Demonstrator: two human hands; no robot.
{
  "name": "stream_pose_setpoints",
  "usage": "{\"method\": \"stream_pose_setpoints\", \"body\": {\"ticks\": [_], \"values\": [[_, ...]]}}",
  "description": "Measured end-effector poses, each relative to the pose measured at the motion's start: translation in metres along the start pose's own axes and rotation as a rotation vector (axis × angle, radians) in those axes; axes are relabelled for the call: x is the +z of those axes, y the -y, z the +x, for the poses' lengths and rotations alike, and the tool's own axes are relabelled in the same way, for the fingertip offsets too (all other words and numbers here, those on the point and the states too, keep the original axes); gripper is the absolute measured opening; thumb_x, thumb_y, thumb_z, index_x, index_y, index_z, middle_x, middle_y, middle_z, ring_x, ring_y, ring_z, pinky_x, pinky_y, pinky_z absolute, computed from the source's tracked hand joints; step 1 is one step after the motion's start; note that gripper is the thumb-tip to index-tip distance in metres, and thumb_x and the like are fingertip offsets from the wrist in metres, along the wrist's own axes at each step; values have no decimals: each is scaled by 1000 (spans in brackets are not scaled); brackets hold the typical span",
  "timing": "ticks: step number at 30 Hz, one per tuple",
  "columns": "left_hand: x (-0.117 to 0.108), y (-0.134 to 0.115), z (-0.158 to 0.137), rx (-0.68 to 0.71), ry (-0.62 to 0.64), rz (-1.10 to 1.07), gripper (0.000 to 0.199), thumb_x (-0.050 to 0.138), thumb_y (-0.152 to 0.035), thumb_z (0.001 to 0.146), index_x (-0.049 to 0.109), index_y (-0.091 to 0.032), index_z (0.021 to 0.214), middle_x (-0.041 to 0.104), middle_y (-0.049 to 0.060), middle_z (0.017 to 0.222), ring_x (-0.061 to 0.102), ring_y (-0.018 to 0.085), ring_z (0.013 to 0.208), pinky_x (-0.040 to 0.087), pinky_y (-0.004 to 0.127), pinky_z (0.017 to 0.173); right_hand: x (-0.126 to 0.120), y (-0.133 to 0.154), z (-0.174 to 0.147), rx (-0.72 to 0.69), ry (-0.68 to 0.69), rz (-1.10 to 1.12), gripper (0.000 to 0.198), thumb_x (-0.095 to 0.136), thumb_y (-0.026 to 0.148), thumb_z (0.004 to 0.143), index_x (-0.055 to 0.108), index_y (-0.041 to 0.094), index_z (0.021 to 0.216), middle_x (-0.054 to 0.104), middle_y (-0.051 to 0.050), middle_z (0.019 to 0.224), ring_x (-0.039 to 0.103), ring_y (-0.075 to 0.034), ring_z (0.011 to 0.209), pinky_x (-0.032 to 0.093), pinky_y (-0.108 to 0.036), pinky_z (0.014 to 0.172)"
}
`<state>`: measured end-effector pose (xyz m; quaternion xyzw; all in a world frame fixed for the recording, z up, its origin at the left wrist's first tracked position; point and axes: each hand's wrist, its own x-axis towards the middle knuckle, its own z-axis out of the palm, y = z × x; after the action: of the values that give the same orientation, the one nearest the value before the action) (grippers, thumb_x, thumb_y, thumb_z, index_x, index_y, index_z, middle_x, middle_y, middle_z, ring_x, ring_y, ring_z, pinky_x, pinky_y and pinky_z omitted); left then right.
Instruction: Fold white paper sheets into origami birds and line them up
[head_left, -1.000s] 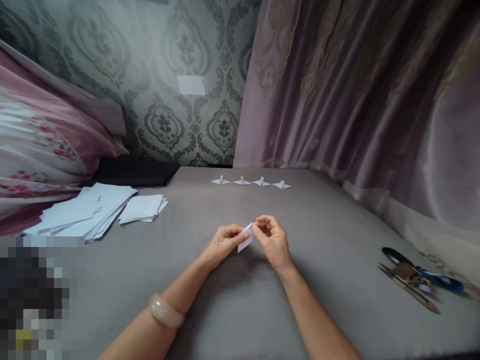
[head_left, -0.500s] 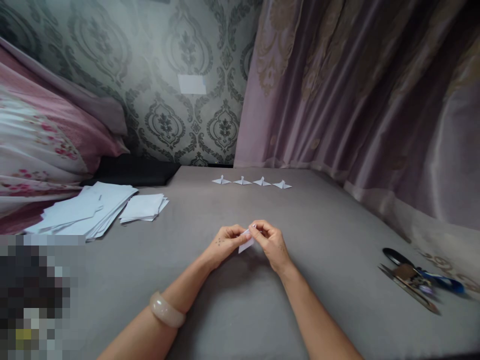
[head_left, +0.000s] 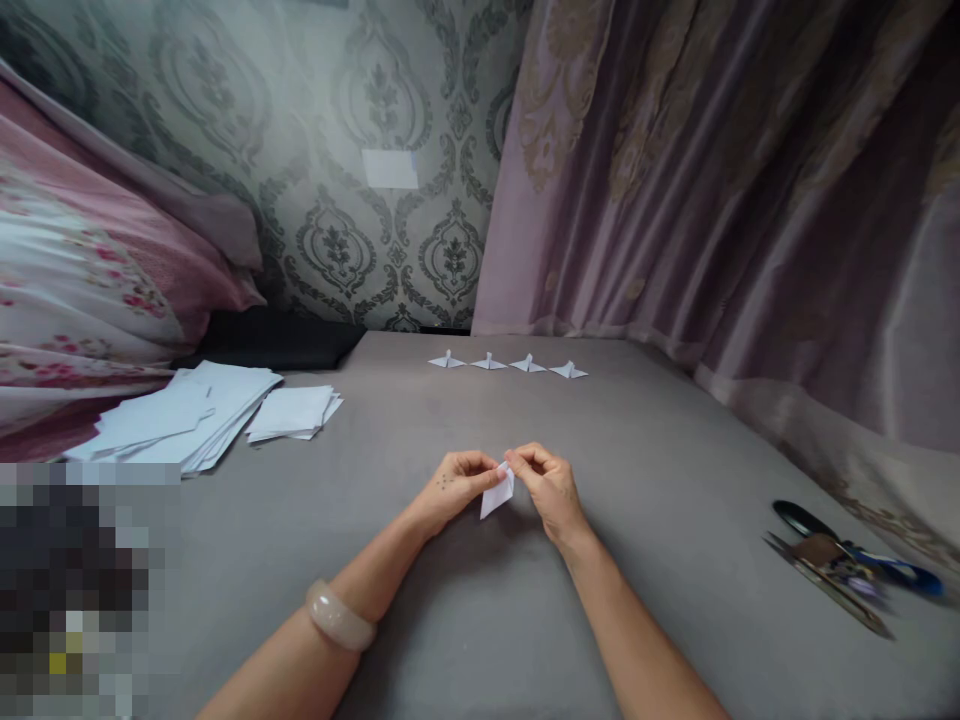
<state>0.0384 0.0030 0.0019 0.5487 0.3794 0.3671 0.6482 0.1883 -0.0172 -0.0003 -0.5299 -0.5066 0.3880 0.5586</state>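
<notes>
A small piece of folded white paper (head_left: 496,494) is held above the grey tabletop, its pointed lower end hanging toward me. My left hand (head_left: 459,487) pinches its upper left side between thumb and fingers; a pale bangle (head_left: 339,615) circles that wrist. The fingertips of my right hand (head_left: 549,487) are closed at the paper's top corner. Fingers hide the upper part of the paper. Beyond my hands, several folded white paper birds (head_left: 489,361) stand in a row at the far side of the table.
On the left lie a stack of small white paper squares (head_left: 294,412) and a pile of larger sheets (head_left: 187,415), with a black flat object (head_left: 277,340) behind. Scissors (head_left: 892,570) and a pointed tool (head_left: 832,590) rest at the right. A curtain (head_left: 600,200) borders the table.
The right fingers have moved up to the paper's top corner, and more of the folded paper's face shows. The whole view has shifted slightly.
</notes>
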Motion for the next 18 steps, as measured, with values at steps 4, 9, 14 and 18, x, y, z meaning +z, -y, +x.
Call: {"method": "stream_pose_setpoints", "body": {"ticks": [4, 9, 14, 18], "values": [[0, -1, 0, 1, -48, -29, 32, 73, -44, 65, 66, -13, 71, 62, 0, 64, 52, 11, 59, 37, 23, 61, 1, -2, 1, 118, 23, 61, 31, 67, 47, 71, 70, 16, 78, 66, -4, 74, 58, -16, 70, 45, -28, 68], [-2, -1, 1, 28, -67, -59, 34, 74, -45, 64, 67, -12, 71, 64, 3, 66, 54, 13, 62, 39, 24, 64, 2, -5, 1, 91, 45, 51, 30, 70, 45, 68, 71, 16, 79, 69, -5, 77, 60, -18, 75, 47, -31, 74], [0, 6, 4, 37, -41, -52, 37, 72, -48, 66, 65, -12, 74, 62, 1, 66, 52, 11, 62, 38, 23, 62, 1, -3, 1, 61, 20, -10, 27, 70, 43, 69, 71, 17, 73, 69, -5, 75, 61, -18, 74, 46, -31, 74], [-1, 9, 8, 46, -126, -91, 35, 73, -46, 64, 63, -13, 72, 60, 0, 63, 51, 10, 59, 37, 22, 58, 4, -1, 0, 136, 54, 5, 37, 69, 49, 68, 71, 15, 84, 71, -8, 82, 63, -20, 75, 48, -31, 69]]}}
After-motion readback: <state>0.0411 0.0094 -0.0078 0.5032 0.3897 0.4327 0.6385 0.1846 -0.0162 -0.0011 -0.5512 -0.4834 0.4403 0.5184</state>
